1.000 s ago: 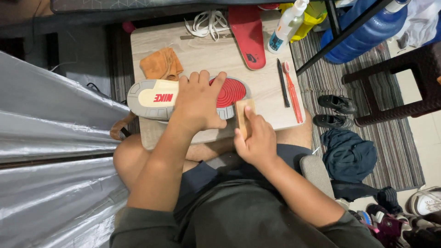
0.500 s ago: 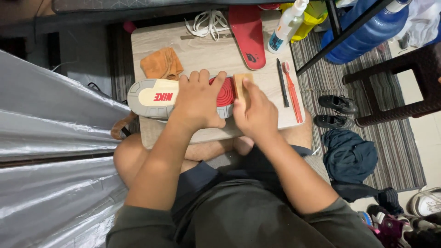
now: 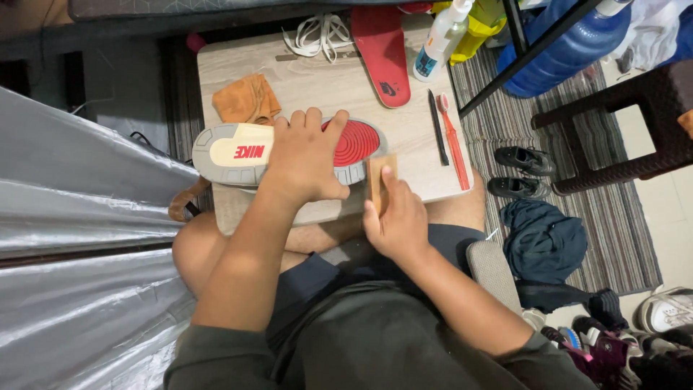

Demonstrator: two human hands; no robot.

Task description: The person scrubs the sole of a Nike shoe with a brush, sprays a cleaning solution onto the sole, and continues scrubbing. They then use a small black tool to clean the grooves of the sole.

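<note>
A sneaker lies sole up on a small wooden table, its sole cream at the heel and red at the toe. My left hand presses down on the middle of the sole, fingers spread over it. My right hand grips a wooden-backed brush just below the toe end of the shoe, at the table's near edge. The brush's bristles are hidden.
On the table lie an orange cloth, white laces, a red insole, a spray bottle, a black tool and a red toothbrush. Right: black shoes, a dark stool, a blue water jug. Grey sheeting lies left.
My right hand went up with the brush to the toe of the sole and has come back down toward the table's near edge. My left hand has stayed on the shoe.
</note>
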